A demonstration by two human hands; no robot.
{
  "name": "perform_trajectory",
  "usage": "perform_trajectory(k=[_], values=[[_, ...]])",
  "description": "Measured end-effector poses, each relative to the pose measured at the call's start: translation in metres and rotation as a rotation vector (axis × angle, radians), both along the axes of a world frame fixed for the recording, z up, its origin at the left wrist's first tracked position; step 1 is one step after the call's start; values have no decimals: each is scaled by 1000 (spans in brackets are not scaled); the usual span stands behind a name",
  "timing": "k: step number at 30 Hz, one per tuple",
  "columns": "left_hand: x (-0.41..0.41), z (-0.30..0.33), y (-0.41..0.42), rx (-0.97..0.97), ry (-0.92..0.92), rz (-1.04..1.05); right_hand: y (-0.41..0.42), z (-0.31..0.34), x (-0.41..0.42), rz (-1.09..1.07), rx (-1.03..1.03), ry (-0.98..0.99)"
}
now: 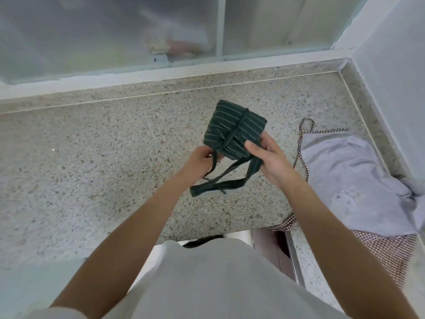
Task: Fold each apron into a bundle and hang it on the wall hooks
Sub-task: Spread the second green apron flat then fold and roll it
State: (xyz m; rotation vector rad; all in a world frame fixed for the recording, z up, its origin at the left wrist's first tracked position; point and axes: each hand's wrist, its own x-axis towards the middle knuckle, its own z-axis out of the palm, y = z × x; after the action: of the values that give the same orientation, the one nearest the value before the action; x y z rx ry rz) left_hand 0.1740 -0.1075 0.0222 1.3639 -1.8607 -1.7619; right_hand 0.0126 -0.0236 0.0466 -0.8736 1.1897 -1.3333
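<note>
Green apron point(234, 127), dark w/ thin pale stripes, is folded into a squat, roughly square bundle, a strap of the same cloth wrapped across its middle; it sits over the centre of the worktop point(92, 157), held at its near edge, can't tell if its far side rests on the stone or is lifted. Soft woven fabric, pleats bunched near the strap crossing. Loose straps point(218, 180) trail from the bundle toward the person, one wide flat band looping down onto the stone. Left hand point(199, 162) has fingers curled round a narrow strap at the bundle's near-left corner. Right hand point(268, 155) grips the bundle's near-right edge, thumb on top, fingers under the cloth & partly hidden. Worktop is speckled terrazzo-type stone, w/ raised lip along the back & right. To the right, well apart from the bundle, a lilac cloth point(349, 178) lies crumpled over a brown-checked cloth point(386, 252), a checked strap looping out at its top; both cut off by the frame edge. Behind the worktop, a frosted window point(110, 31); shapes behind the glass too blurred to make out.
</note>
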Motion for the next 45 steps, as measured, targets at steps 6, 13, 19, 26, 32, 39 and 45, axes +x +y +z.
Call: perform_trajectory(k=[6, 13, 19, 26, 32, 39, 45], values=[[21, -14, -2, 263, 381, 62, -6, 6, 6, -143, 14, 26], [40, -12, -35, -207, -199, -482, 6, 9, -13, 406, 91, 419], [36, 14, -61, -626, -433, -752, -9, -44, 4, 593, 355, 1157], [43, -11, -56, -435, -219, 89, -52, -70, 61, -184, 340, 706], [54, -25, -86, -545, -189, 213, -99, -84, 92, -233, 539, -138], [33, -83, -124, -521, -335, -141, -121, -124, 76, -272, 683, -36], [10, -110, -113, -612, -271, -222, -109, -136, 44, -251, 461, 1168]])
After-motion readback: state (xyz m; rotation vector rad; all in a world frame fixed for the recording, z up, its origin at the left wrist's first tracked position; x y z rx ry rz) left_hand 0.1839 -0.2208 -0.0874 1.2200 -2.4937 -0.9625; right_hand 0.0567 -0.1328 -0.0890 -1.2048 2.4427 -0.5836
